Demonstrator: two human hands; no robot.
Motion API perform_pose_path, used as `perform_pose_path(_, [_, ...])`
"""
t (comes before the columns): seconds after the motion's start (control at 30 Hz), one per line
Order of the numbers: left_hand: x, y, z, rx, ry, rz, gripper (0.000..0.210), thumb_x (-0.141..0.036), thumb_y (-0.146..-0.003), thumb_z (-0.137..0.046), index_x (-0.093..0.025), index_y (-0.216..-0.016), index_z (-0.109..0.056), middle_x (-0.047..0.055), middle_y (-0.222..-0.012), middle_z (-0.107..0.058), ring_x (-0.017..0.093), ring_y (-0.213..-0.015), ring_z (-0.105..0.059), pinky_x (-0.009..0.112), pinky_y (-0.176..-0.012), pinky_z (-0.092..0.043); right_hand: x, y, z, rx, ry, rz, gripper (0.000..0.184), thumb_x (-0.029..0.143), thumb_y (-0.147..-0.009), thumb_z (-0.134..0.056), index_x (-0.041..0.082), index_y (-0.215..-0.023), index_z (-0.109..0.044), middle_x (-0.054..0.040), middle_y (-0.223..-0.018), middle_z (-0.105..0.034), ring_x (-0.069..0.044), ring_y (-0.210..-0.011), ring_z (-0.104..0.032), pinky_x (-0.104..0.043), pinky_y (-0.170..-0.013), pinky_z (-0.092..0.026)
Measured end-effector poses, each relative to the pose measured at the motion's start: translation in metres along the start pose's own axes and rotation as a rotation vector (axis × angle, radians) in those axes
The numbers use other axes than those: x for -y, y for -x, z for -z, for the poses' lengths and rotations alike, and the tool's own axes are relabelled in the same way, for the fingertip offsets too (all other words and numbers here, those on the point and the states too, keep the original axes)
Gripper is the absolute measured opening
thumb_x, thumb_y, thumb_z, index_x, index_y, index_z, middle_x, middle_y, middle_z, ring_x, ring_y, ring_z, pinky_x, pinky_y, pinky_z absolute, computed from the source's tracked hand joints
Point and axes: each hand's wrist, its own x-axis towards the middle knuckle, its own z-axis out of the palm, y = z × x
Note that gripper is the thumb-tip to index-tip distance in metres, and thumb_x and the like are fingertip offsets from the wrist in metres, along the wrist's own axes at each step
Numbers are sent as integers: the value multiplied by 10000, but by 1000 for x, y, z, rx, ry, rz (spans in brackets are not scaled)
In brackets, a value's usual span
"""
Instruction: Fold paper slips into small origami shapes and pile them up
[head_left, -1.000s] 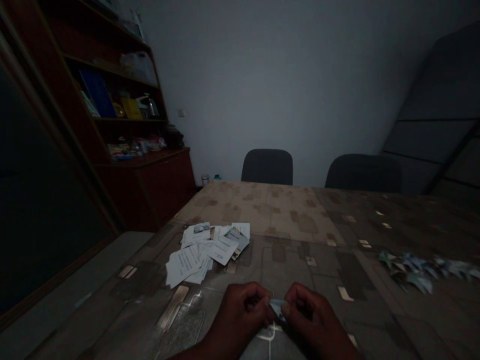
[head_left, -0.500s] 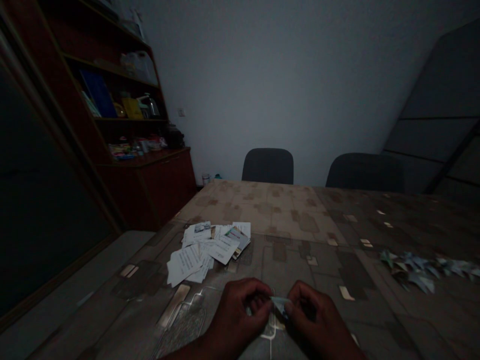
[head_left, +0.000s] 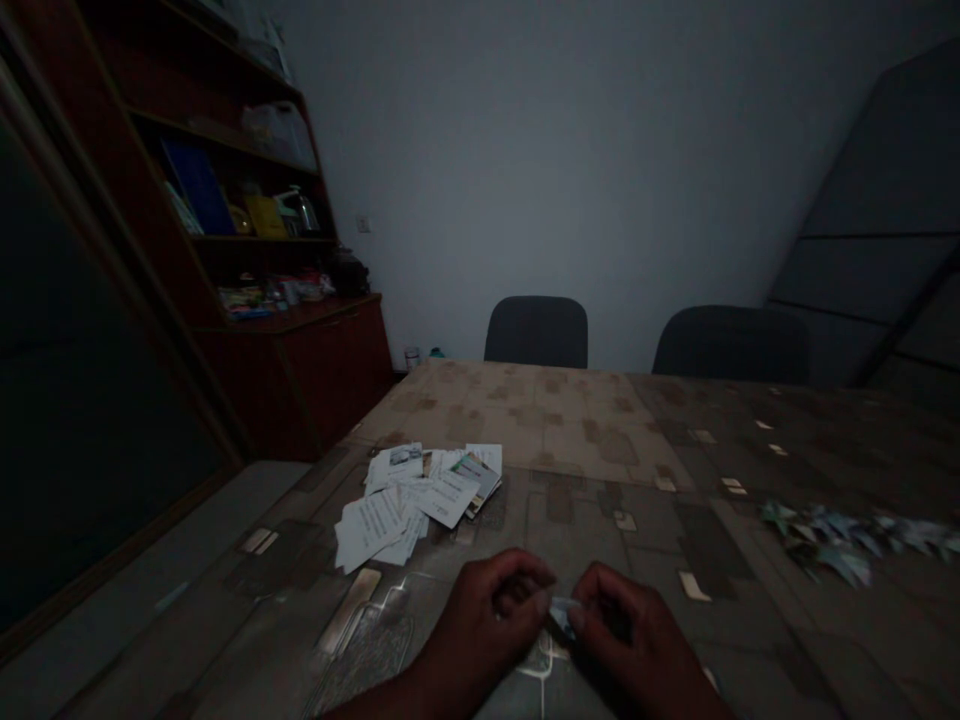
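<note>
Between my two hands is a small folded piece of paper (head_left: 561,612), pale with a darker patch and mostly covered by fingers. My right hand (head_left: 626,625) pinches it from the right between thumb and fingertips. My left hand (head_left: 495,620) is curled on the other side, its thumb and fingertips closed at the paper's left edge. Beyond my left hand lies a loose pile of printed paper cards (head_left: 416,500) on the patterned tablecloth (head_left: 570,500). Off to the right sits a row of folded paper pieces (head_left: 847,540), whitish and greenish.
Two dark chairs (head_left: 536,330) stand at the table's far side, before a pale wall (head_left: 562,180). At the left is a reddish-brown cabinet (head_left: 330,365) whose shelves hold a kettle (head_left: 306,212), a blue folder (head_left: 196,187) and other items.
My left hand has shifted slightly right, closer to my right hand, and its index finger has moved over the paper. Less of the paper shows now. The cards and folded pieces stay put.
</note>
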Motion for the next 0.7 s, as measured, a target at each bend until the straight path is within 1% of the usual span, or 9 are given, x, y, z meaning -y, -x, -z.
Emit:
perform_pose_path(0.13, [-7, 1, -3, -6, -53, 24, 132, -213, -714, -572, -137, -632, -643, -13, -557, -544, 131, -558, -480, 225, -541, -353, 4, 2, -3, 14, 42, 49, 238, 379, -795, -581, 208, -643, -513, 37, -593, -472, -146, -588, -445, -241, -544, -326])
perform_pose_path(0.27, [-4, 2, -4, -17, -31, 60, 136, -232, -722, -575, -144, -625, -614, 5, -567, -583, 147, -564, -519, 236, -545, -369, 3, 1, 0, 46, 44, 72, 264, 409, -834, -569, 207, -672, -520, 30, -609, -488, -149, -599, -452, -239, -543, -332])
perform_pose_path(0.37, [-1, 1, -4, 9, 47, 74, 171, -276, -759, -567, -142, -666, -618, 7, -588, -592, 152, -577, -536, 238, -550, -374, 1, 0, 2, 73, 1, 49, 311, 463, -853, -559, 202, -688, -519, 37, -605, -480, -145, -590, -446, -234, -536, -323])
perform_pose_path(0.5, [-1, 1, -2, 43, 47, 57, 185, -292, -756, -615, -135, -665, -652, -10, -573, -573, 136, -565, -510, 225, -535, -340, -3, 1, 1, 81, -29, 21, 384, 541, -848, -563, 196, -682, -534, 36, -605, -486, -147, -598, -452, -233, -538, -313])
perform_pose_path(0.6, [0, 0, 0, 54, 108, 68, 216, -308, -766, -618, -133, -643, -647, 9, -577, -611, 150, -573, -552, 236, -562, -376, -4, 0, 0, 83, -90, 2, 408, 567, -832, -578, 187, -685, -560, 24, -619, -520, -155, -617, -473, -239, -563, -335])
perform_pose_path(0.7, [2, -1, 1, 33, 162, 64, 230, -328, -766, -626, -137, -638, -632, 16, -579, -620, 163, -582, -572, 251, -584, -403, -4, -1, 2, 108, -186, -61, 404, 574, -825, -581, 178, -745, -591, 14, -651, -550, -163, -636, -496, -246, -583, -357])
